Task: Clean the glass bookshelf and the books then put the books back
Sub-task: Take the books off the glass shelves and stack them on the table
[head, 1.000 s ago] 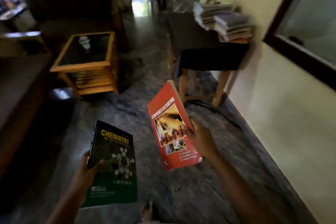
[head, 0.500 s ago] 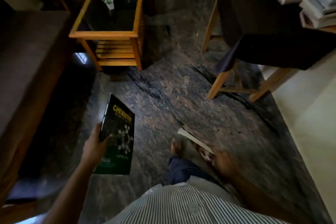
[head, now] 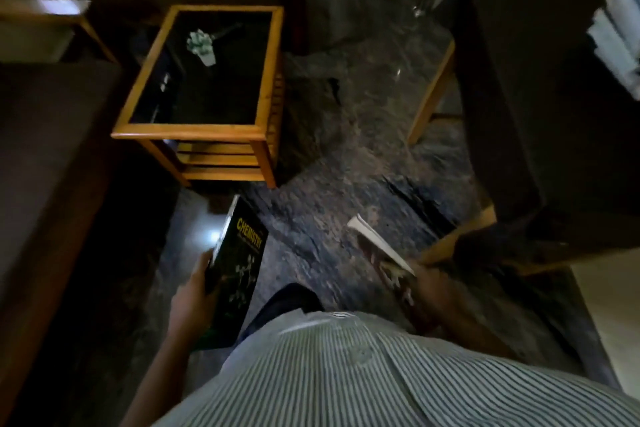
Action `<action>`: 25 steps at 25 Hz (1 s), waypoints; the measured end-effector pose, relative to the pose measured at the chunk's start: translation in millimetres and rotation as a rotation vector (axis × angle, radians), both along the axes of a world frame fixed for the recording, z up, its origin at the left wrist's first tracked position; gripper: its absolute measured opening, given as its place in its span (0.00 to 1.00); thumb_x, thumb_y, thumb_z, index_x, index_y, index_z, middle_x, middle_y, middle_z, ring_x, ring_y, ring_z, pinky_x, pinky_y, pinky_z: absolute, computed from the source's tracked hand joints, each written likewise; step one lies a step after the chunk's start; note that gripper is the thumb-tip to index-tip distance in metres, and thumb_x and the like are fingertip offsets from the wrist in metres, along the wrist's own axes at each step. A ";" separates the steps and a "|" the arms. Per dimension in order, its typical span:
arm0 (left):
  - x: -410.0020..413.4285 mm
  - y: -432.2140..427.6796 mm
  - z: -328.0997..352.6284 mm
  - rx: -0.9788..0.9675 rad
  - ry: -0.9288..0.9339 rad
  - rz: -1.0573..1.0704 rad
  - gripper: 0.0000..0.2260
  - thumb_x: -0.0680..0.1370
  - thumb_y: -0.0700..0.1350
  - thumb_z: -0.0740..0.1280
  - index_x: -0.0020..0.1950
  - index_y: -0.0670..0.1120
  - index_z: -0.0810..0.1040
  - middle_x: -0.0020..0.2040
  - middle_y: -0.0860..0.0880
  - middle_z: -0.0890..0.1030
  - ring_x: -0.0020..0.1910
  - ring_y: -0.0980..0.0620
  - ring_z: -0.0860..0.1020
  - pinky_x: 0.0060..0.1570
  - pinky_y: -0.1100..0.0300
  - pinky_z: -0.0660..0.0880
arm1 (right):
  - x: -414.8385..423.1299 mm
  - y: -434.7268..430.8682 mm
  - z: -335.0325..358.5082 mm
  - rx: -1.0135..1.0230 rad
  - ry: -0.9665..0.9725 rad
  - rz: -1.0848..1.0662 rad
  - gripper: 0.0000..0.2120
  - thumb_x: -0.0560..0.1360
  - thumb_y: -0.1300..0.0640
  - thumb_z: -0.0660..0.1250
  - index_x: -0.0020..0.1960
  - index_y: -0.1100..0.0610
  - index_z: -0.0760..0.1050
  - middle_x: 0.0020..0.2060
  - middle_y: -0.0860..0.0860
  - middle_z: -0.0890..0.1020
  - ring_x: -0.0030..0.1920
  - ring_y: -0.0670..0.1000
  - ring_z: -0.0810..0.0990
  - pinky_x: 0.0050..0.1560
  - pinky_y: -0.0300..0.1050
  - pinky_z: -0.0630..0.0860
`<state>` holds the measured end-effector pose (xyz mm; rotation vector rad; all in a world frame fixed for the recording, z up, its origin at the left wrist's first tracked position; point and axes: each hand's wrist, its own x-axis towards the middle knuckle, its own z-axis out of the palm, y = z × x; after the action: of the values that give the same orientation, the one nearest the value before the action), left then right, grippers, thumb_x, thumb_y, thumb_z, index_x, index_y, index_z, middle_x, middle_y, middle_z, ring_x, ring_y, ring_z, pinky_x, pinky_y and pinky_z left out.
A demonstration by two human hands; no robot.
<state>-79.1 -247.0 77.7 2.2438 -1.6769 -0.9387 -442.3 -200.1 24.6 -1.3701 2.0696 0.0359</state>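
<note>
Both books have dropped closer to the body since a second ago, and the red book [head: 389,262], whose cover then faced the camera, is now turned almost edge-on, its white page edge uppermost. It sits right of centre, low in the frame, with the right hand [head: 431,286] grasping its lower end; the fingers are too blurred to make out singly. Left of centre, the left hand [head: 194,291] grips the dark green chemistry book [head: 242,263] along its left edge, thumb on the cover, yellow title readable near the top. A striped shirt [head: 346,378] now fills the bottom of the frame, with a dark trouser leg [head: 287,302] showing between the two books. In the upper left stands a wooden side table [head: 194,131] with a dark glass top and a small pale object [head: 202,47] on it. At the right a table under a dark cloth [head: 540,107] carries a stack of books [head: 620,42] at the upper right edge. Mottled stone floor [head: 349,149] lies between the two tables.
</note>
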 end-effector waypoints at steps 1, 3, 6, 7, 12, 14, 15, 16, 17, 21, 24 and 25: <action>1.9 -16.7 -3.4 0.014 -0.012 0.030 0.24 0.79 0.44 0.64 0.73 0.49 0.62 0.60 0.39 0.78 0.50 0.37 0.80 0.48 0.46 0.76 | 3.0 -34.1 7.8 0.021 0.030 0.006 0.19 0.81 0.51 0.53 0.72 0.50 0.63 0.59 0.62 0.77 0.58 0.61 0.76 0.59 0.50 0.71; 2.7 -51.4 -10.1 0.064 -0.027 0.066 0.24 0.79 0.45 0.63 0.73 0.49 0.61 0.60 0.39 0.78 0.51 0.36 0.79 0.49 0.47 0.75 | 7.2 -121.3 31.5 -0.149 0.075 0.091 0.20 0.81 0.48 0.53 0.72 0.47 0.63 0.55 0.63 0.79 0.55 0.62 0.77 0.53 0.50 0.72; -10.5 -162.8 -16.9 0.053 0.001 0.067 0.25 0.78 0.44 0.65 0.74 0.49 0.61 0.60 0.37 0.77 0.52 0.35 0.78 0.49 0.46 0.76 | 7.1 -243.8 57.4 -0.349 0.033 0.088 0.19 0.80 0.49 0.56 0.70 0.51 0.68 0.53 0.64 0.80 0.53 0.64 0.78 0.51 0.52 0.73; -20.9 -207.6 -16.0 0.042 0.025 0.042 0.25 0.78 0.43 0.65 0.73 0.48 0.62 0.59 0.36 0.77 0.52 0.35 0.78 0.48 0.47 0.76 | 3.1 -278.0 68.6 -0.394 -0.007 0.068 0.19 0.80 0.48 0.56 0.69 0.51 0.68 0.54 0.64 0.80 0.53 0.64 0.78 0.53 0.53 0.74; -111.4 -423.6 22.6 -0.081 0.128 -0.236 0.24 0.76 0.41 0.67 0.71 0.47 0.65 0.58 0.35 0.78 0.54 0.35 0.78 0.49 0.47 0.75 | -42.8 -403.6 109.1 -0.439 0.081 -0.070 0.22 0.79 0.43 0.52 0.71 0.47 0.65 0.56 0.61 0.80 0.55 0.62 0.77 0.55 0.50 0.72; -165.2 -505.0 45.1 -0.152 0.139 -0.383 0.24 0.77 0.40 0.66 0.72 0.46 0.65 0.62 0.35 0.76 0.57 0.35 0.76 0.51 0.47 0.73 | -74.8 -428.4 118.3 -0.413 0.130 -0.165 0.21 0.80 0.44 0.50 0.72 0.47 0.63 0.54 0.62 0.79 0.55 0.62 0.77 0.53 0.50 0.72; -196.0 -541.5 56.7 -0.189 0.159 -0.477 0.24 0.77 0.40 0.66 0.72 0.45 0.64 0.62 0.37 0.76 0.57 0.36 0.77 0.51 0.49 0.73 | -94.2 -437.2 122.7 -0.399 0.153 -0.232 0.22 0.80 0.43 0.49 0.72 0.47 0.62 0.53 0.62 0.80 0.53 0.63 0.78 0.52 0.51 0.72; -228.8 -574.0 67.7 -0.206 0.190 -0.572 0.24 0.77 0.40 0.65 0.72 0.46 0.64 0.62 0.39 0.76 0.56 0.37 0.77 0.50 0.50 0.73 | -115.1 -444.3 126.2 -0.407 0.177 -0.312 0.23 0.80 0.43 0.49 0.72 0.46 0.62 0.51 0.62 0.80 0.52 0.63 0.78 0.51 0.51 0.72; -264.4 -604.2 77.0 -0.227 0.216 -0.653 0.24 0.78 0.40 0.65 0.72 0.46 0.63 0.62 0.41 0.76 0.55 0.39 0.78 0.50 0.51 0.73 | -137.1 -451.0 128.8 -0.430 0.191 -0.399 0.22 0.80 0.43 0.50 0.73 0.46 0.61 0.49 0.62 0.81 0.49 0.63 0.79 0.49 0.52 0.73; -399.4 -685.4 110.6 -0.322 0.307 -0.843 0.22 0.77 0.40 0.66 0.70 0.48 0.66 0.56 0.43 0.79 0.51 0.42 0.79 0.51 0.51 0.75 | -220.8 -484.0 148.5 -0.600 0.149 -0.650 0.20 0.79 0.45 0.56 0.70 0.43 0.61 0.45 0.55 0.83 0.42 0.57 0.83 0.46 0.54 0.79; -505.2 -721.5 144.2 -0.360 0.470 -1.007 0.21 0.76 0.38 0.66 0.69 0.46 0.67 0.51 0.51 0.77 0.43 0.54 0.77 0.46 0.59 0.73 | -293.4 -513.8 182.7 -0.754 0.102 -0.823 0.21 0.77 0.45 0.58 0.70 0.48 0.64 0.46 0.50 0.83 0.38 0.48 0.83 0.43 0.47 0.81; -540.7 -732.9 153.6 -0.363 0.525 -1.068 0.21 0.76 0.38 0.66 0.68 0.46 0.68 0.48 0.54 0.77 0.40 0.60 0.77 0.42 0.63 0.73 | -316.0 -522.6 194.8 -0.799 0.084 -0.887 0.22 0.76 0.44 0.58 0.69 0.47 0.65 0.44 0.47 0.82 0.36 0.43 0.83 0.40 0.40 0.80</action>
<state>-619.8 -980.0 231.3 0.6707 -2.4465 -1.1096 -758.2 -722.7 219.4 -0.6820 2.7109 -1.2211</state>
